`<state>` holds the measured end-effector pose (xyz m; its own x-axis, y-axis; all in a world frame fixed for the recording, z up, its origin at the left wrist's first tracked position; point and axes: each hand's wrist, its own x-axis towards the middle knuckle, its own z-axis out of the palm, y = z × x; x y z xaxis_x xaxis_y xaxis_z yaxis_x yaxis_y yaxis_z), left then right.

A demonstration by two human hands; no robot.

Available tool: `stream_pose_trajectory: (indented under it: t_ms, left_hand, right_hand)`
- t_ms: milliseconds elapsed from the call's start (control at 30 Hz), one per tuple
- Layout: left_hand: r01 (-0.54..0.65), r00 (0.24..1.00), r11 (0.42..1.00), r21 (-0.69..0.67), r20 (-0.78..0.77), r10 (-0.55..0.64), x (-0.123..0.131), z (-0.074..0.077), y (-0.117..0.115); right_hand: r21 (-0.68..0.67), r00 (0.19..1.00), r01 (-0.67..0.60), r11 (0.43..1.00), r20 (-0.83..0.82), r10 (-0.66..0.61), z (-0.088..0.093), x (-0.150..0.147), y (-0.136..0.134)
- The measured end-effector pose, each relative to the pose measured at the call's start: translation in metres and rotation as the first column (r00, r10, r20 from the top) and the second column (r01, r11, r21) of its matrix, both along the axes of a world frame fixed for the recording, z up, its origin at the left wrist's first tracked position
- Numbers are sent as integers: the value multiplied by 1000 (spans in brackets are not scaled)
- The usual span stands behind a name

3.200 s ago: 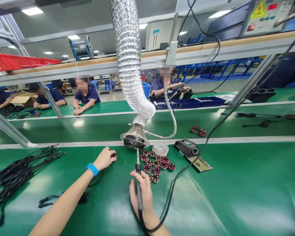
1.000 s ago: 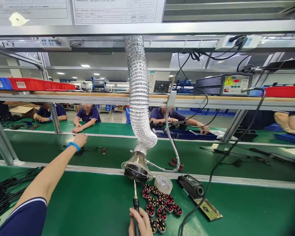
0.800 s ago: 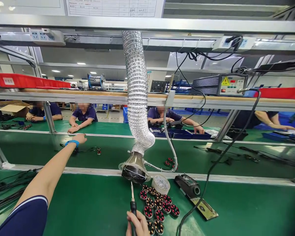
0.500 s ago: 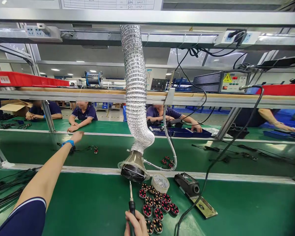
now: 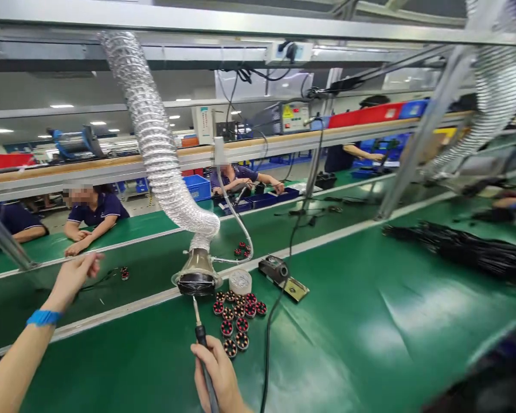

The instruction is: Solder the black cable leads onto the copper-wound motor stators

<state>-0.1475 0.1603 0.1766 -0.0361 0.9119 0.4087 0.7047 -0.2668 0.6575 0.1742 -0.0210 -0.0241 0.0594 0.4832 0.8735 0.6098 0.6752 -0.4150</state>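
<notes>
My right hand point(image 5: 217, 376) is closed around a soldering iron point(image 5: 201, 338), its tip pointing up and away just below the dark fume hood point(image 5: 196, 283). Just right of the iron lies a cluster of small round motor stators point(image 5: 239, 311) with red, black and copper-coloured windings. My left hand point(image 5: 74, 278), a blue band on its wrist, reaches over the far green strip. Its fingers are blurred and look loosely stretched out, with nothing visible in them. Right of that hand, a thin black cable point(image 5: 105, 280) and one stator point(image 5: 124, 273) lie on the strip.
A roll of tape point(image 5: 240, 281) and a metal stand point(image 5: 279, 269) sit behind the stators. A black cord point(image 5: 272, 321) hangs across the green bench point(image 5: 348, 321). Black cables point(image 5: 460, 246) are heaped at right. A silver duct point(image 5: 161, 155) hangs overhead. Co-workers sit opposite.
The view has swung to the right, bringing the cable heap and a second duct into sight. My left hand shows lower and further left; my right hand still holds the soldering iron.
</notes>
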Motion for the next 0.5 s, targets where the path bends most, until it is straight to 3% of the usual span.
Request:
stream_pose_trajectory:
  t_ms: [100, 267, 400, 500]
  left_hand:
    - [167, 986, 964, -208, 10, -169, 39, -24, -58]
    - [293, 954, 841, -455, 199, -225, 94, -87, -141]
    - [345, 935, 756, -556, 275, -225, 116, -141, -178]
    - [329, 937, 777, -536, 287, -199, 118, -172, -193]
  right_hand:
    - [4, 999, 49, 999, -23, -49, 6, -1, -1]
    - [-62, 988, 68, 996, -131, -76, 22, 15, -8]
    - [-250, 954, 54, 967, -274, -124, 44, 49, -11]
    - [-293, 953, 44, 955, -274, -127, 55, 75, -3]
